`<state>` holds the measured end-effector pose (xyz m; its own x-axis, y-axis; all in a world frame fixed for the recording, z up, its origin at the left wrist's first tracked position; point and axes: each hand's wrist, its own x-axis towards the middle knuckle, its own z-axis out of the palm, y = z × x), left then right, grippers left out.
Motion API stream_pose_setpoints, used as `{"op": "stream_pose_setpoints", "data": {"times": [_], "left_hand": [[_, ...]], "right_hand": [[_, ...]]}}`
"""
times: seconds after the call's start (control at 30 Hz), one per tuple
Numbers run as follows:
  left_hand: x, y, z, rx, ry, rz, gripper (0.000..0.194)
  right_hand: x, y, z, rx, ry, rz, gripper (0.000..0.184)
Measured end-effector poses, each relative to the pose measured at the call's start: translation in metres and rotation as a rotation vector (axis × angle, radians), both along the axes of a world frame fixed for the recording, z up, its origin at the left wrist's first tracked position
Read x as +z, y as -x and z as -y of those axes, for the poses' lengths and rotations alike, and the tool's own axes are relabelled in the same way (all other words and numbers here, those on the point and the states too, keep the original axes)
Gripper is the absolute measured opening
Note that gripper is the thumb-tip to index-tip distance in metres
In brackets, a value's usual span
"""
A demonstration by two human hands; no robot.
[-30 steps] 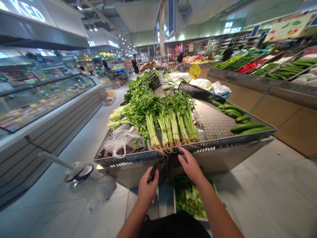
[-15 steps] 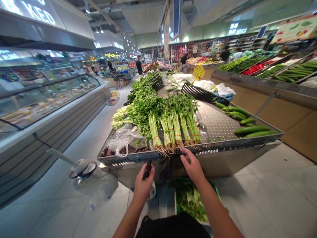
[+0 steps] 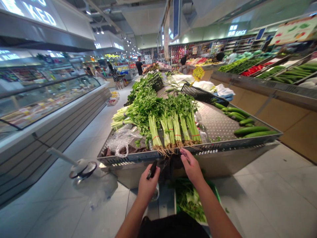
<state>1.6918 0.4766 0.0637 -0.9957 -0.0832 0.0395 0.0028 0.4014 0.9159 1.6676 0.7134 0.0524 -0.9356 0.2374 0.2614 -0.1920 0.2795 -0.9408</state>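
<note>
My left hand [image 3: 148,185] is closed round black scissors [image 3: 153,169], their tip pointing up at the roots of the herb bundles [image 3: 174,127]. These green bundles, tied with red bands, lie on the perforated metal display table [image 3: 218,124] with roots over its front edge. My right hand [image 3: 190,165] reaches to the roots, fingers curled at them; whether it grips them is unclear. Below my hands a green crate [image 3: 189,198] holds leafy trimmings.
Cucumbers [image 3: 250,130] lie at the table's right. A crumpled clear plastic bag [image 3: 121,140] sits at its front left. A glass refrigerated counter [image 3: 47,99] lines the aisle on the left. A floor fan [image 3: 81,170] stands left of the table. Shoppers stand far back.
My left hand has moved right and forward with the scissors, closer to the roots. My right hand has hardly shifted.
</note>
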Motion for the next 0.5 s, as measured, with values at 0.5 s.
{"op": "stream_pose_setpoints", "data": {"times": [0.5], "left_hand": [[0.001,-0.001,-0.021,-0.159,0.073,-0.025,0.026]], "right_hand": [[0.000,-0.004,0.003,-0.001,-0.008,0.001,0.053]]}}
